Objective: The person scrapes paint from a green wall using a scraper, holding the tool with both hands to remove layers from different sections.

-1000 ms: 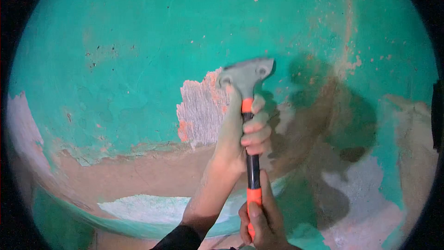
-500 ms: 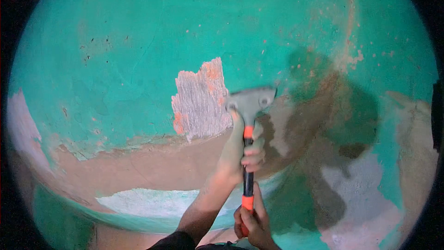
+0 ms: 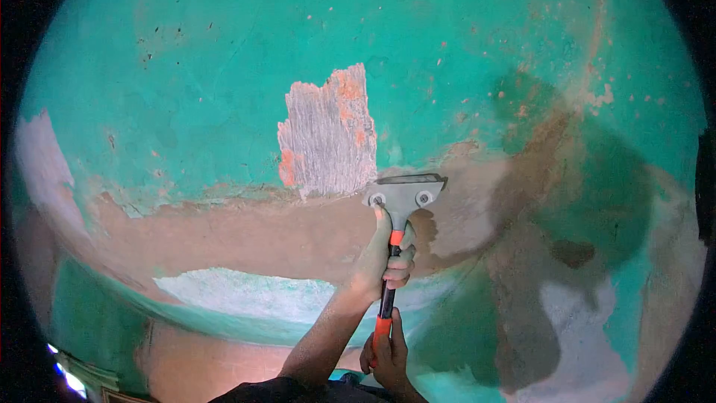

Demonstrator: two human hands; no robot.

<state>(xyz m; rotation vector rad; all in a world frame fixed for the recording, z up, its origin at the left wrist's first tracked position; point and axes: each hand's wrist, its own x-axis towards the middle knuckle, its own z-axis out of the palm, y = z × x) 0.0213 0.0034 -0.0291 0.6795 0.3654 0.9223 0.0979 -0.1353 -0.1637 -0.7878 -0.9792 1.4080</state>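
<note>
A green wall (image 3: 224, 89) fills the view, its paint flaked away in places. Far left of the grip, a pale bare strip (image 3: 37, 157) runs down the wall's edge. Nearer, below and left of the grip, lies a whitish patch (image 3: 246, 291) with a brown band (image 3: 224, 231) of exposed plaster above it. Up and just left of the grip, a scraped patch (image 3: 328, 134) shows grey, streaked plaster with orange specks at its rim. The left hand (image 3: 384, 257) is wrapped tight round the upper part of the scraper (image 3: 399, 205), its index finger stretched up along the neck toward the head. The scraper's grey head sits flat against the wall, just under the lower right corner of the scraped patch, its blade edge upward. Directly below, the right hand (image 3: 388, 354) is clamped on the orange end of the handle, so both hands hold the one tool in line. A dark sleeve (image 3: 298, 389) shows at the bottom edge. Right of the grip, a dark shadow (image 3: 567, 201) falls across green and brown wall, with a pale patch (image 3: 582, 328) lower down.
</note>
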